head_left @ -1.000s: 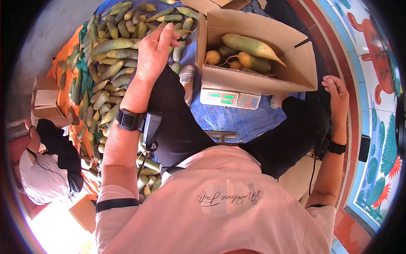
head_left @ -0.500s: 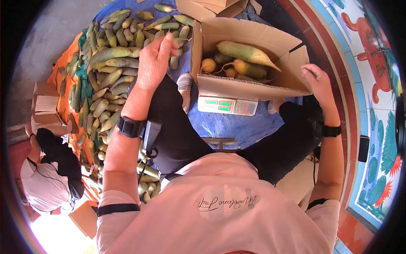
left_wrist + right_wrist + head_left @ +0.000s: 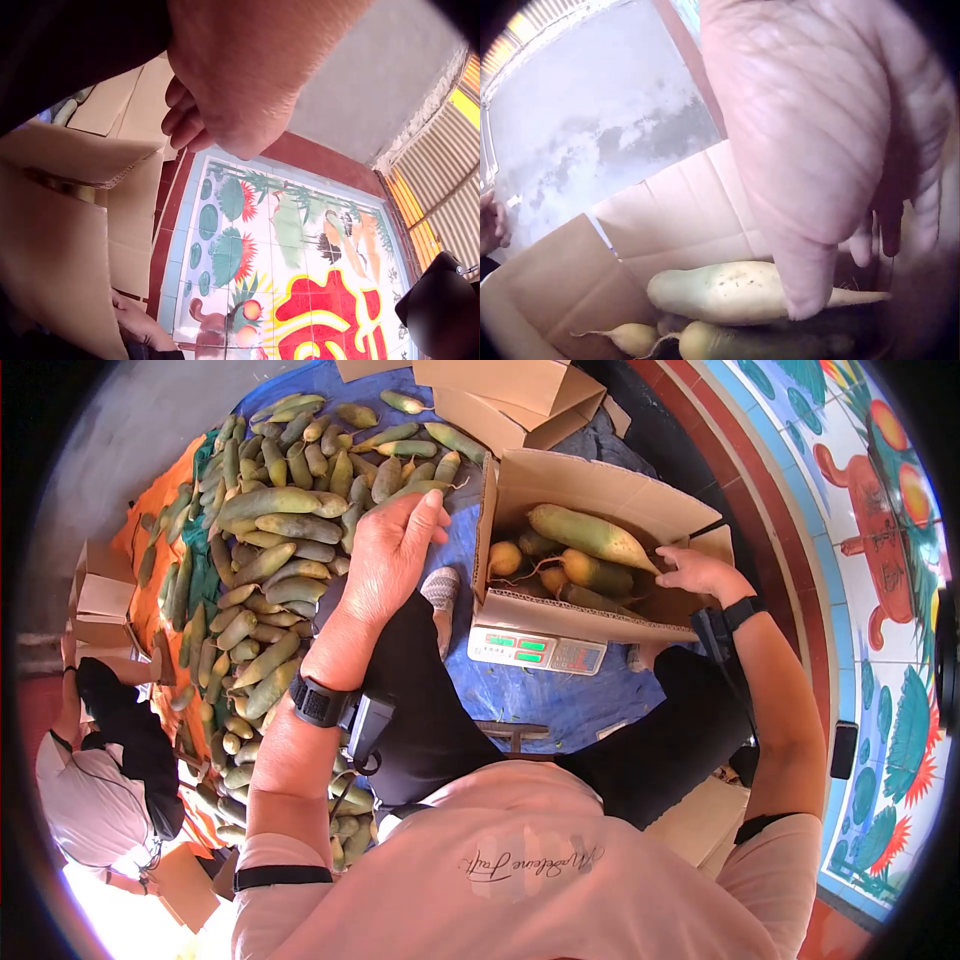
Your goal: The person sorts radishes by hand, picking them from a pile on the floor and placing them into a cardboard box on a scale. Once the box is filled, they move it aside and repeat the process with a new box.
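Note:
A cardboard box [image 3: 590, 618] stands on a digital scale [image 3: 535, 650] with lit green displays. Several green radishes lie inside, and one large pale-green radish [image 3: 590, 536] rests on top, its thin tail pointing right. My right hand [image 3: 700, 573] reaches over the box's right side to that tail. In the right wrist view, the thumb [image 3: 806, 281] overlaps the large radish near its tail, with the other fingers extended beyond. My left hand [image 3: 392, 555] hovers left of the box, fingers loosely bent and holding nothing, near a big pile of green radishes [image 3: 290, 525].
A blue sheet [image 3: 570, 705] covers the floor below the scale. More cardboard boxes [image 3: 500, 400] stand behind. A tiled mural wall [image 3: 875, 560] runs along the right. Another person [image 3: 95, 790] sits at far left beside a carton [image 3: 103, 585].
My right hand has moved left and inward, from outside the box to the large radish's tail. My left hand stays loosely raised beside the box. The head view has shifted slightly.

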Demonstrator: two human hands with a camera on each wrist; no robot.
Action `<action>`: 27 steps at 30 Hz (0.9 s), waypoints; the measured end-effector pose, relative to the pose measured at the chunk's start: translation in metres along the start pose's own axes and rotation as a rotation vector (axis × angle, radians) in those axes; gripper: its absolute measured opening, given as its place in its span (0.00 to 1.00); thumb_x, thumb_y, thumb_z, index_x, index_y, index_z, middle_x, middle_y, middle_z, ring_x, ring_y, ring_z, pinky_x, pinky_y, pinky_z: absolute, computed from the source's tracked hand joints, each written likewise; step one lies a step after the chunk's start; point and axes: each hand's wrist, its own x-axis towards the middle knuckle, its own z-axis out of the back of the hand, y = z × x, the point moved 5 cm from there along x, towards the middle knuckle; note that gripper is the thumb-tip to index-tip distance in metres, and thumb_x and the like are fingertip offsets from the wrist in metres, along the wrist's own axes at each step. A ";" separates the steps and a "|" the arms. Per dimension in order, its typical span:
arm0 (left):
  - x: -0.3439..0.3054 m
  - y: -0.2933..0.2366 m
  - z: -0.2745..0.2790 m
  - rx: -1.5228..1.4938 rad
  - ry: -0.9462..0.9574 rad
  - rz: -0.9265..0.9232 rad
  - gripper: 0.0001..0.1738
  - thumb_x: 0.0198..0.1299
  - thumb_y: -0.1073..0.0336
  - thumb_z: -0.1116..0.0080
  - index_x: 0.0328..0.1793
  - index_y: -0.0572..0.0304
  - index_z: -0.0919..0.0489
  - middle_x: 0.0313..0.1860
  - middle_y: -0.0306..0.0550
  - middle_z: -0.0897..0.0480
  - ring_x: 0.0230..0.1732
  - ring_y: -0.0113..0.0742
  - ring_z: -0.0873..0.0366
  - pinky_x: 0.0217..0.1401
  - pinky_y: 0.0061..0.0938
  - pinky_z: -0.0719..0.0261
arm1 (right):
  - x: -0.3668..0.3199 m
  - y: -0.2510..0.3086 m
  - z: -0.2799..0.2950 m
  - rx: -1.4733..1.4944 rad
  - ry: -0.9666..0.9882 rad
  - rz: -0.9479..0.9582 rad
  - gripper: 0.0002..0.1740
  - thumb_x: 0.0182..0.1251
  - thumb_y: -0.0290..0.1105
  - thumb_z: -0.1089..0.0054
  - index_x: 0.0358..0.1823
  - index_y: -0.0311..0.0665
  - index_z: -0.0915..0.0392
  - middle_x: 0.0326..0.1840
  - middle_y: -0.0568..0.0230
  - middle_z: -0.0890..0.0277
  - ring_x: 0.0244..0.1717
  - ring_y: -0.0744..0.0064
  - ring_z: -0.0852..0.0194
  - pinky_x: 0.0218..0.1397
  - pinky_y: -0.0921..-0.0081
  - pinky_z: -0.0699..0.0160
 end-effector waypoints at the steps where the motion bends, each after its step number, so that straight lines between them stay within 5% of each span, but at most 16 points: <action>1: 0.001 0.002 0.001 -0.011 0.001 0.014 0.23 0.69 0.53 0.57 0.35 0.65 0.22 0.23 0.39 0.22 0.28 0.23 0.29 0.36 0.20 0.31 | 0.002 0.002 0.000 -0.025 0.042 -0.015 0.43 0.59 0.44 0.41 0.70 0.32 0.50 0.67 0.43 0.42 0.66 0.53 0.42 0.67 0.70 0.42; 4: 0.000 0.001 0.002 -0.047 -0.009 0.045 0.22 0.69 0.53 0.57 0.34 0.65 0.22 0.23 0.40 0.22 0.28 0.24 0.29 0.37 0.20 0.31 | 0.018 -0.007 -0.009 0.098 0.114 -0.023 0.43 0.59 0.41 0.40 0.71 0.35 0.52 0.64 0.44 0.37 0.65 0.55 0.39 0.66 0.71 0.42; 6: 0.001 0.001 0.001 -0.067 -0.007 0.028 0.22 0.69 0.53 0.58 0.34 0.65 0.23 0.23 0.40 0.22 0.29 0.24 0.28 0.37 0.21 0.32 | 0.023 -0.005 -0.007 0.011 0.032 0.015 0.39 0.59 0.39 0.40 0.69 0.35 0.46 0.56 0.48 0.29 0.56 0.60 0.31 0.57 0.71 0.33; 8: 0.001 0.001 0.002 -0.084 -0.005 0.011 0.23 0.69 0.53 0.58 0.34 0.65 0.23 0.23 0.40 0.22 0.29 0.24 0.28 0.37 0.21 0.32 | 0.025 -0.003 -0.013 0.081 0.215 -0.055 0.28 0.59 0.37 0.41 0.60 0.35 0.34 0.41 0.56 0.23 0.40 0.68 0.26 0.42 0.74 0.28; 9: 0.001 0.001 0.002 -0.082 0.001 0.015 0.22 0.69 0.53 0.57 0.34 0.65 0.23 0.24 0.40 0.22 0.29 0.24 0.28 0.37 0.21 0.31 | 0.022 0.000 -0.013 0.109 0.197 -0.060 0.15 0.60 0.37 0.42 0.44 0.34 0.25 0.28 0.65 0.25 0.28 0.75 0.31 0.32 0.77 0.31; 12: 0.002 0.001 0.002 -0.092 0.003 0.020 0.22 0.69 0.54 0.57 0.34 0.66 0.23 0.24 0.41 0.22 0.30 0.25 0.27 0.38 0.22 0.31 | 0.021 0.005 -0.017 0.113 0.288 -0.069 0.11 0.60 0.36 0.42 0.34 0.34 0.24 0.26 0.67 0.26 0.27 0.76 0.31 0.32 0.78 0.31; 17: 0.001 0.003 0.003 -0.044 0.020 0.028 0.22 0.68 0.55 0.57 0.34 0.67 0.22 0.24 0.42 0.21 0.29 0.25 0.27 0.36 0.23 0.30 | 0.012 0.016 -0.013 0.082 0.279 -0.061 0.09 0.62 0.35 0.45 0.31 0.37 0.25 0.25 0.69 0.27 0.26 0.78 0.31 0.30 0.78 0.30; 19: 0.000 0.002 0.003 -0.046 0.025 0.027 0.22 0.68 0.54 0.57 0.34 0.67 0.22 0.23 0.42 0.21 0.29 0.25 0.27 0.36 0.23 0.30 | 0.000 0.018 0.000 0.363 0.143 -0.079 0.09 0.64 0.36 0.47 0.33 0.37 0.26 0.24 0.70 0.28 0.26 0.80 0.31 0.28 0.80 0.30; 27: -0.001 -0.001 0.003 -0.028 0.015 0.054 0.23 0.68 0.53 0.57 0.34 0.66 0.22 0.23 0.42 0.21 0.29 0.25 0.27 0.37 0.23 0.30 | -0.060 0.056 0.064 0.592 -0.390 0.171 0.20 0.69 0.45 0.55 0.23 0.38 0.31 0.16 0.73 0.38 0.18 0.82 0.41 0.22 0.82 0.40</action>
